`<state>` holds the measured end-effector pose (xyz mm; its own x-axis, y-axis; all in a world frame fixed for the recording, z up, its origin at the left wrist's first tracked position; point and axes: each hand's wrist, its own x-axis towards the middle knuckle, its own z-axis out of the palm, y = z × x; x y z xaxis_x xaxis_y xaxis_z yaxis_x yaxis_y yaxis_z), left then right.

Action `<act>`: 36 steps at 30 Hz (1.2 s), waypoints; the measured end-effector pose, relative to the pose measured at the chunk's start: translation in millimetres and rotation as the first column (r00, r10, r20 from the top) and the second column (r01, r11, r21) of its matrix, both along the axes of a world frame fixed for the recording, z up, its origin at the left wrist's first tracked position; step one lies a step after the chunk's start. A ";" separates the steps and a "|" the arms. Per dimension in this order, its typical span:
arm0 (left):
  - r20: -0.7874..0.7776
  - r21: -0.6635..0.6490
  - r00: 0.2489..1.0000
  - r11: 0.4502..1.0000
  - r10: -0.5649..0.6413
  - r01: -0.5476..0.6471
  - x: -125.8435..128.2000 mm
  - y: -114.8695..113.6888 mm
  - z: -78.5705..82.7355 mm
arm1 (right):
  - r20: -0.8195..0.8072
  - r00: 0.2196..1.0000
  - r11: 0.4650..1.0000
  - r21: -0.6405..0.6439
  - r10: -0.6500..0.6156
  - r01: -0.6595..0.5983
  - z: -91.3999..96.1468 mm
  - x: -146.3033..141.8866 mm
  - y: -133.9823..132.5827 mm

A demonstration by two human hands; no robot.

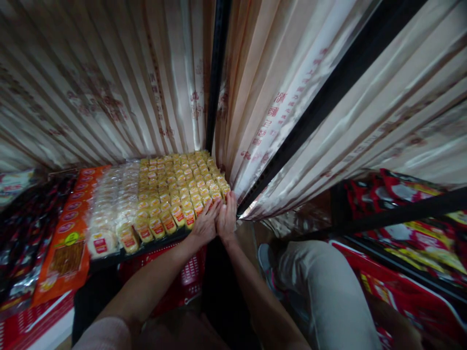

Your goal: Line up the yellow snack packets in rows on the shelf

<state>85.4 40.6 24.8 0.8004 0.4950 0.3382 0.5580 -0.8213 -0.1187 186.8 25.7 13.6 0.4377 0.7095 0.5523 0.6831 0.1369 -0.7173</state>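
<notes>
Rows of small packs in yellow wrappers with red labels [175,182] stand tightly side by side on a low shelf. At their front right corner, my left hand [206,224] lies against the packs, fingers stretched out and pointing away from me. Beside it, touching it, my right hand [226,217] rests along the end of the rows with straight fingers. Neither hand is wrapped around a pack. The palms and what lies under them are hidden. Left of the yellow packs are paler packs in clear wrap [104,233].
An orange bag [65,243] and dark shiny packets [25,233] lie farther left. Pleated curtains [102,87] hang behind, around black posts [218,73]. Under the shelf sits a red basket [193,272]. At right are a person's bent leg [321,287] and red-and-black bags [404,194].
</notes>
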 end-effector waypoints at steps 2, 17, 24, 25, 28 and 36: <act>0.009 0.009 1.000 1.000 -0.010 0.010 -0.8 -4.7 -0.1 | -0.018 1.000 1.000 -0.018 0.005 -0.005 7.3 4.9 4.3; -0.023 -0.042 0.992 0.991 0.128 -0.129 -81.3 -62.5 -22.3 | -0.125 0.992 0.982 -0.181 0.026 -0.048 40.5 19.7 50.3; 0.003 -0.057 0.994 0.992 0.110 -0.109 -89.6 -66.9 -13.9 | 0.135 0.982 0.990 0.016 0.134 -0.137 25.1 -35.9 -25.0; 0.017 -0.057 0.993 0.991 0.119 -0.117 -92.3 -70.4 -14.0 | 0.166 0.969 0.983 0.001 0.181 -0.184 17.2 -45.8 -38.1; 0.066 -0.065 0.979 0.980 0.193 -0.189 -104.5 -80.4 -18.1 | 0.240 0.937 0.967 -0.048 0.253 -0.249 -6.2 -68.9 -66.7; 0.136 -0.057 0.971 0.980 0.195 -0.189 -117.6 -68.8 -28.6 | 0.310 0.907 0.954 -0.183 0.286 -0.238 -11.8 -80.3 -58.0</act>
<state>-32.2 -28.2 -3.8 0.6351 0.6514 0.4151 0.7143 -0.6998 0.0053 106.5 -32.3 1.8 0.0358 0.8529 0.5209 0.8363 0.2597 -0.4829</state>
